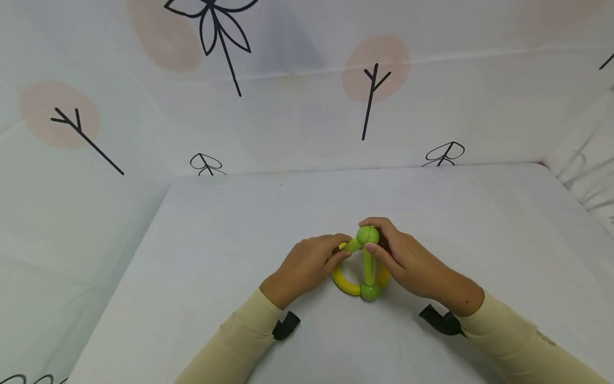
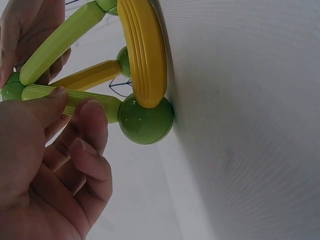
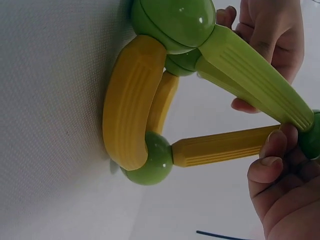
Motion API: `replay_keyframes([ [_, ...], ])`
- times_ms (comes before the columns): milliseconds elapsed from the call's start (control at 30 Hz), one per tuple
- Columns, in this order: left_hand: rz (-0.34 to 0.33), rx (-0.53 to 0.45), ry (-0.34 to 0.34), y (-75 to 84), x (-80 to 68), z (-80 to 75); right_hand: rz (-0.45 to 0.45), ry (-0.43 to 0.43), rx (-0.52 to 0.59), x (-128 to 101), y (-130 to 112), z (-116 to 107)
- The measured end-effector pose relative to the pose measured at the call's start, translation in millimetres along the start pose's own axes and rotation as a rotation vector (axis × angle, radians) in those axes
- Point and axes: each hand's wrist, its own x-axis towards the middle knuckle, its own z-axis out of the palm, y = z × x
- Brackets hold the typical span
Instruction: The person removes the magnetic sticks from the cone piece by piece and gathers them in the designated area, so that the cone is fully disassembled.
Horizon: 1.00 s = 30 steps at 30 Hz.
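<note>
A toy frame of green balls with yellow and light green rods stands on the white table (image 1: 216,240). Curved yellow pieces (image 1: 344,282) form its base ring, with a green ball (image 1: 370,291) at the near side. My left hand (image 1: 341,249) pinches a light green rod (image 2: 75,97) between thumb and fingers. That rod runs down to a base ball (image 2: 145,120). My right hand (image 1: 376,242) holds the top green ball (image 1: 368,235), where the slanted rods meet. The right wrist view shows a yellow rod (image 3: 220,146) and a light green rod (image 3: 250,80) rising to that apex.
White cloth walls (image 1: 307,106) printed with black trees and pink circles enclose the table at the back and both sides. Black wrist straps (image 1: 286,325) sit on both cream sleeves. The table's far edge (image 1: 360,169) meets the back cloth.
</note>
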Motion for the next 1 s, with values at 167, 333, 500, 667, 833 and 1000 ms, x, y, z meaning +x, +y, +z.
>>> replay_keyframes([
  [167, -0.016, 0.001, -0.008, 0.5, -0.6, 0.9, -0.019, 0.007, 0.014, 1, 0, 1],
  [333, -0.007, -0.103, -0.025, 2.1, -2.1, 2.0, -0.016, 0.018, 0.029, 2, -1, 1],
  [500, -0.039, -0.364, -0.082, 1.4, -1.2, 3.9, -0.04, 0.044, 0.056, 3, -3, 1],
  [667, -0.089, -0.667, -0.165, -1.7, 1.7, 7.3, -0.036, 0.042, 0.106, 3, -4, 1],
  [833, -0.095, -0.739, -0.159, -5.2, 4.3, 11.2, -0.041, 0.042, 0.126, 4, -5, 1],
  [1000, -0.081, -0.7, -0.122, -5.7, 4.5, 15.2, -0.041, 0.032, 0.122, 3, -4, 1],
])
